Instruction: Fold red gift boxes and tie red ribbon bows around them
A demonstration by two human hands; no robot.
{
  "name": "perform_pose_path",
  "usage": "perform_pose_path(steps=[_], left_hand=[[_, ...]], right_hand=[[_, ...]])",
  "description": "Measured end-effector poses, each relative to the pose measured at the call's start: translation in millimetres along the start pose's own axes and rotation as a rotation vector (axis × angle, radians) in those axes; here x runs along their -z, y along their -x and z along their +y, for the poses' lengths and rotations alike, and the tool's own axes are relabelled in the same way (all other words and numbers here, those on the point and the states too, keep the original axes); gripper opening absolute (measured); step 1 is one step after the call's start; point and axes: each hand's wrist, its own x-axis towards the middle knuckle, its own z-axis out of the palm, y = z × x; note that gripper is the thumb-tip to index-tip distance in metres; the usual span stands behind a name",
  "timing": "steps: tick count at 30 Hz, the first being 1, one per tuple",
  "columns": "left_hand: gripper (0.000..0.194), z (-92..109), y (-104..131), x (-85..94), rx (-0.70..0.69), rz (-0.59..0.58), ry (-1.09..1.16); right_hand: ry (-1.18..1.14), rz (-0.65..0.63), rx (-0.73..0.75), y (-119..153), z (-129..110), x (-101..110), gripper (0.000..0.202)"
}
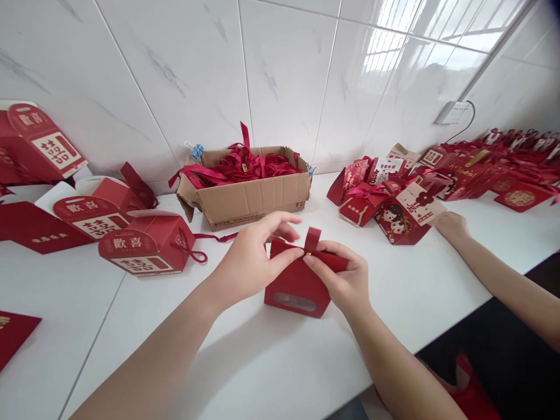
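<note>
A red gift box (294, 283) with a small clear oval window stands upright on the white table between my hands. At its top edge a dark red ribbon loop (312, 239) sticks up, with a small gold bead (308, 254) at its base. My left hand (258, 248) presses its thumb to the top edge beside the bead, with some fingers raised behind; its other fingers are partly hidden. Opposite it, my right hand (345, 274) pinches the top edge next to the ribbon, thumb in front and fingers behind.
Behind stands a cardboard box (258, 201) full of red ribbons. On the left are several red boxes (146, 245) and a red flat piece (17, 335). Finished-looking gift boxes (365, 204) cluster at the right, where another person's hand (452, 228) touches one. A tiled wall (284, 76) closes the back.
</note>
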Motion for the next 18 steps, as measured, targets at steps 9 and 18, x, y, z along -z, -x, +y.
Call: perform_pose_path(steps=[9, 18], left_hand=[[0.036, 25.9, 18.9, 52.9, -0.239, 0.381, 0.072], [0.035, 44.7, 47.2, 82.7, -0.455, 0.636, 0.117]], right_hand=[[0.222, 0.684, 0.262, -53.5, 5.6, 78.7, 0.035], [0.626, 0.889, 0.402, -96.7, 41.1, 146.1, 0.021]])
